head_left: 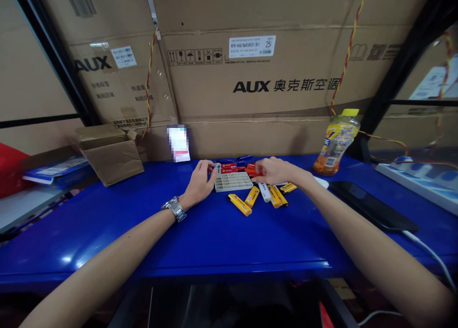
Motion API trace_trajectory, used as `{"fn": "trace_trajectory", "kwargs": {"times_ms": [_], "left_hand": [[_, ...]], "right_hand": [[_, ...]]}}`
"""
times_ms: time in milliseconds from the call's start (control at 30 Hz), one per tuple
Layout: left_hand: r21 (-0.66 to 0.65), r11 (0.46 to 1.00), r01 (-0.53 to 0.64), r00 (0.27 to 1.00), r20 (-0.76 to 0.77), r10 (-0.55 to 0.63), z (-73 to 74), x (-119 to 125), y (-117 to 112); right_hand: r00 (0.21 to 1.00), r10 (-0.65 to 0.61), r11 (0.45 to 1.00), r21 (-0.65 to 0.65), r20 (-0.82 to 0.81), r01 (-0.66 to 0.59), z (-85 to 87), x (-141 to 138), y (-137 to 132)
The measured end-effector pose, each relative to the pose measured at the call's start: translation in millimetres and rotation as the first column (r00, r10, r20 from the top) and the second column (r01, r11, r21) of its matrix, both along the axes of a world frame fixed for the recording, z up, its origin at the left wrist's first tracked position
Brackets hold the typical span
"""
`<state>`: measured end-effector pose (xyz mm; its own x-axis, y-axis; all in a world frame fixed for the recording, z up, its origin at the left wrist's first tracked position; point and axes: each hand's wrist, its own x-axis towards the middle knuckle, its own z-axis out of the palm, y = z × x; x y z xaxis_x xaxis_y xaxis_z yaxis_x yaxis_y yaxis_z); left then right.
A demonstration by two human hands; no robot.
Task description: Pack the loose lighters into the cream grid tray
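My left hand (202,182), with a metal-banded watch (174,208) on the wrist, is at the left edge of a grey compartment tray (234,187). Its curled fingers hold a white lighter (218,167) upright by the tray's back left corner. Just right of the tray, my right hand (274,170) bends its closed fingers down onto an orange-red lighter (251,170); the fingertips are partly hidden. Red lighters (229,168) lie behind the tray. In front and to its right are several yellow lighters (239,204) and a white lighter (265,192).
A lit phone (178,143) leans against large cardboard boxes (286,122) at the back. An open carton (110,156) stands left. On the right are a drink bottle (336,144), a black phone (370,205) with a white cable, and a power strip (418,185). The blue table (229,242) ends near me.
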<state>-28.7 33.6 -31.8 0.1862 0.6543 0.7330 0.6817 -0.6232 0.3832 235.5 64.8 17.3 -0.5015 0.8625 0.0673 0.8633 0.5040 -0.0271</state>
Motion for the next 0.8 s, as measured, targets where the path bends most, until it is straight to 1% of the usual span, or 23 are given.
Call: {"fn": "trace_trajectory", "kwargs": {"times_ms": [100, 167, 267, 467, 533, 633, 733, 800], "left_hand": [[-0.002, 1.0, 0.015, 1.0, -0.027, -0.015, -0.3, -0.2, -0.2], [0.001, 1.0, 0.031, 0.999, -0.044, -0.031, -0.2, -0.1, -0.8], [0.003, 0.999, 0.052, 0.996, -0.07, -0.052, -0.2, 0.2, -1.4], [0.019, 0.998, 0.062, 0.991, -0.118, -0.059, -1.3, 0.2, -0.7], [0.015, 0.998, 0.061, 0.989, -0.135, -0.058, -1.5, 0.2, -0.9], [0.006, 0.998, 0.057, 0.987, -0.153, -0.055, -1.2, 0.4, -1.7], [0.001, 0.998, 0.059, 0.985, -0.161, -0.058, 0.2, 0.6, -3.3], [0.007, 0.997, 0.07, 0.986, -0.154, -0.068, 2.1, 1.0, -5.1]], "right_hand": [[0.997, 0.082, 0.995, -0.054, -0.014, -0.083, 0.9, -2.0, -1.6], [0.996, 0.091, 0.994, -0.06, -0.009, -0.091, 1.6, -2.8, -2.3], [0.998, 0.048, 0.996, -0.076, 0.043, -0.044, 3.5, -1.6, -3.1], [0.987, -0.085, 0.989, -0.106, 0.139, 0.1, 10.4, 1.9, -7.0], [0.982, -0.087, 0.982, -0.153, 0.17, 0.113, 11.9, 0.0, -9.3], [0.982, -0.028, 0.972, -0.222, 0.188, 0.07, 12.1, -4.8, -12.3], [0.994, 0.042, 0.976, -0.217, 0.103, -0.019, 11.9, -7.8, -13.1], [0.997, 0.068, 0.983, -0.166, -0.041, -0.074, 12.5, -8.2, -12.5]]}}
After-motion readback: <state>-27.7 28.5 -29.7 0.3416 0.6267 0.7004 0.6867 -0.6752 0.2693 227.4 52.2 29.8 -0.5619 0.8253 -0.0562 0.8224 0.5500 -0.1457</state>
